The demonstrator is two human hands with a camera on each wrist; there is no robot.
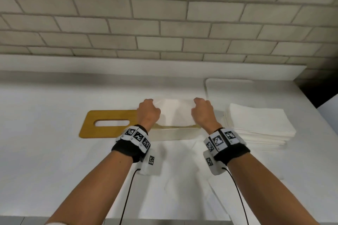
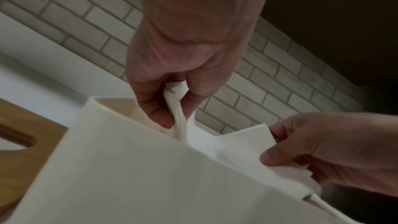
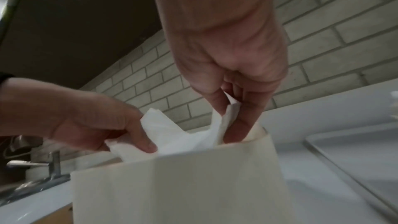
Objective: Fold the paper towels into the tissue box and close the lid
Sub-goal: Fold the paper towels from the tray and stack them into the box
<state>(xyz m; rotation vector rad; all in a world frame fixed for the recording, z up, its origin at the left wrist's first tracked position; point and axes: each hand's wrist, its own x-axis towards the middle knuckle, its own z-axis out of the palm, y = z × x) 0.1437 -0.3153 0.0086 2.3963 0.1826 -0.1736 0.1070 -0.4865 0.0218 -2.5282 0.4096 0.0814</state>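
A white paper towel [image 1: 175, 112] hangs stretched between my two hands over the open cream tissue box [image 1: 175, 133]. My left hand [image 1: 149, 110] pinches its left top corner, and my right hand [image 1: 202, 110] pinches its right top corner. In the left wrist view, thumb and fingers of the left hand [image 2: 176, 115] squeeze a bunched corner of the towel [image 2: 237, 144] just above the box wall [image 2: 129, 168]. In the right wrist view, the right hand [image 3: 230, 120] grips the towel [image 3: 172, 130] at the box rim [image 3: 183, 185]. The wooden lid [image 1: 109, 124] with its slot lies flat left of the box.
A stack of folded paper towels [image 1: 256, 122] sits right of the box. A white tray [image 1: 228, 83] lies behind it by the brick wall. Loose towels [image 1: 182, 168] lie spread on the counter in front of the box. A faucet [image 3: 49, 163] stands far left.
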